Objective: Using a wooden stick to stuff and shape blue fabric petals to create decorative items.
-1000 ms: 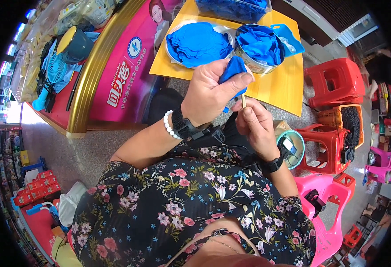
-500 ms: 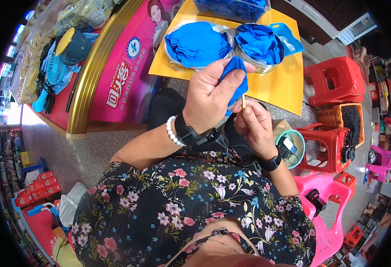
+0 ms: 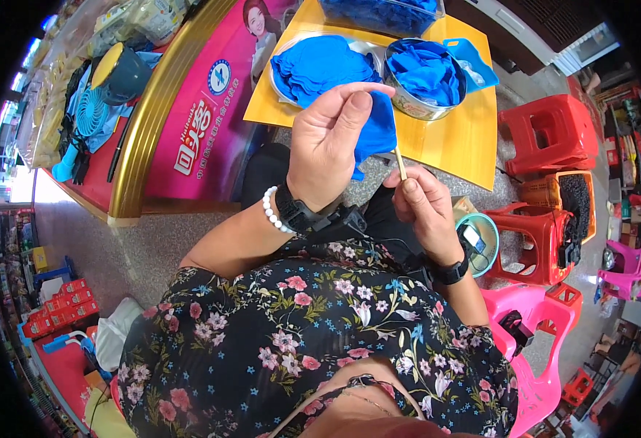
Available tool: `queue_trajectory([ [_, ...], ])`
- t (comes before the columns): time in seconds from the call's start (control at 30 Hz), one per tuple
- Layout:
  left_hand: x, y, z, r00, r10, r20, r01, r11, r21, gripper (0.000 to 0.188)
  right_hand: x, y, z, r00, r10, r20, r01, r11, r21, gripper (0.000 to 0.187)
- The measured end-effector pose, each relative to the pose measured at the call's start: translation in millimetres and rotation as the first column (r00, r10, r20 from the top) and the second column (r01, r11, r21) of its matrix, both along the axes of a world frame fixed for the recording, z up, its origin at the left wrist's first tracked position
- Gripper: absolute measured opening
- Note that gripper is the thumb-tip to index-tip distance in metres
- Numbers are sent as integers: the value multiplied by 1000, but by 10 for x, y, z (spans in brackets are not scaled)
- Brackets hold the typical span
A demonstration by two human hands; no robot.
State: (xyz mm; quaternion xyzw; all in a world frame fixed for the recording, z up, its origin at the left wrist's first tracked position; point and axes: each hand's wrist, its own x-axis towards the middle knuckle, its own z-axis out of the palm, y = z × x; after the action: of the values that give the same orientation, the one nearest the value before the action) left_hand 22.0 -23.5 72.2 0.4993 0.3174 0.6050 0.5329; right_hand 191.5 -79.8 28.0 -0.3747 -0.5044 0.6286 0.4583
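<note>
My left hand (image 3: 329, 146), with a white bead bracelet and black wrist strap, pinches a small blue cloth piece (image 3: 377, 131) between thumb and forefinger. The cloth hangs down to the right of the palm. Lower right, my right hand (image 3: 424, 208) grips a thin wooden stick (image 3: 400, 163) between thumb and fingers, its upper tip touching the cloth's lower right edge. Past my hands, a pile of blue cloth pieces (image 3: 324, 64) lies on a white plate (image 3: 279, 90). Beside it stands a round tin (image 3: 424, 110) filled with more blue pieces (image 3: 424, 71).
The yellow table (image 3: 459, 142) also carries a clear box (image 3: 379, 18) of blue cloth and a light blue basket (image 3: 474, 62). At right are red stools (image 3: 547, 135), a pale green bucket (image 3: 490, 237) and a pink chair (image 3: 536, 372). A gold-edged counter (image 3: 141, 139) stands left.
My left hand has shifted slightly left and turned, so more of the cloth hangs in view. My right hand has moved a little down and right, showing more of the stick.
</note>
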Motion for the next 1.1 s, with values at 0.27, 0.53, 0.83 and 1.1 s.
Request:
queue_trajectory([
  [0.27,75,39,-28,995,30,100,-35,998,48,19,-18,-30,-11,997,-5,-81,4,1000,-17,26],
  [0.53,12,46,-4,996,-27,81,23,998,54,16,-35,45,61,1000,-17,-15,18,999,39,26],
  [0.83,-86,85,87,988,-115,98,120,992,-43,12,-24,50,152,991,-51,126,38,994,99,22],
  [1.1,107,-54,-88,965,-180,-189,195,979,62,6,-89,60,123,986,-111,126,89,981,170,20],
])
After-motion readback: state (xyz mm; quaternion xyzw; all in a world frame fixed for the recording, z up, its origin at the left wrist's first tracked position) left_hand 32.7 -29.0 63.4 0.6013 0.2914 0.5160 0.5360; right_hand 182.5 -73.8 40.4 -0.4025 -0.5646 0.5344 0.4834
